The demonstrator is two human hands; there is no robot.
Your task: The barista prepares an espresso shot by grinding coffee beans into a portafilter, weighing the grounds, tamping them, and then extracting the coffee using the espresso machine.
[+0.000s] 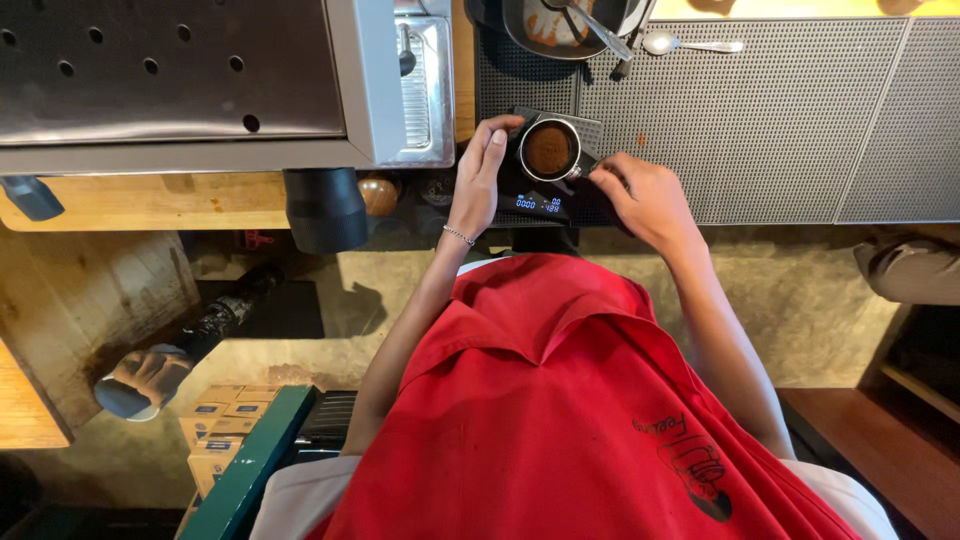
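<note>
Left hand (478, 180) fingers (497, 130) together, flat against the metal cup (549, 150) of brown grounds. Right hand (645, 200) fingers pinched at its handle side. Cup sits on a black scale (540, 200) (display lit) on the surface; spoon (690, 44) beyond.

We see our own bare forearms leading down to our left hand (478, 180) and right hand (648, 200), no sleeves reaching them. Below the left fingers, at the wrist, a thin beaded silver bracelet (459, 235) circles. We wear a red collared apron (560, 400) with dark printed artwork over white.
</note>
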